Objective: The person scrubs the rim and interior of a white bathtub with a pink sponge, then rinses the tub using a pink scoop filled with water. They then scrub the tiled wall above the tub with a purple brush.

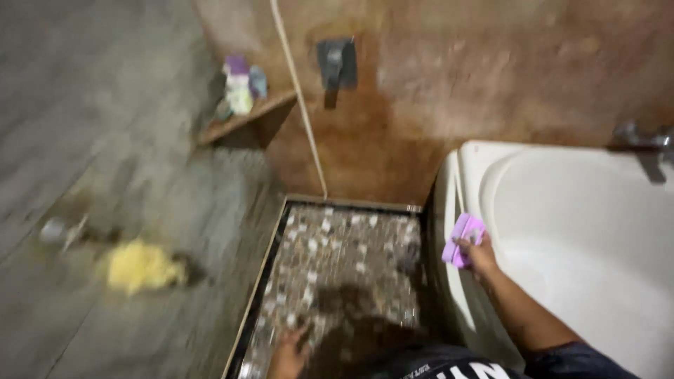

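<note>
The right hand (pixel 481 254) grips a purple sponge (pixel 463 238) against the white bathtub (pixel 562 210) rim; wiping seems barely begun, the basin beyond untouched. The left hand (pixel 289 354) hangs low over the mosaic floor (pixel 337 253), its grip blurred.

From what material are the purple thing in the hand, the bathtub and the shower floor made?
Purple thing in the right hand: likely soft cloth or sponge, folded, matte. Bathtub: smooth glossy white, acrylic or enamel. Shower floor: small mosaic tiles, stone-like, mixed brown and white.

Right hand (pixel 481 254) is gripping purple cloth (pixel 463 238) on white bathtub (pixel 562 210) rim; left hand (pixel 291 351) is hanging over mosaic floor (pixel 351 245).
</note>
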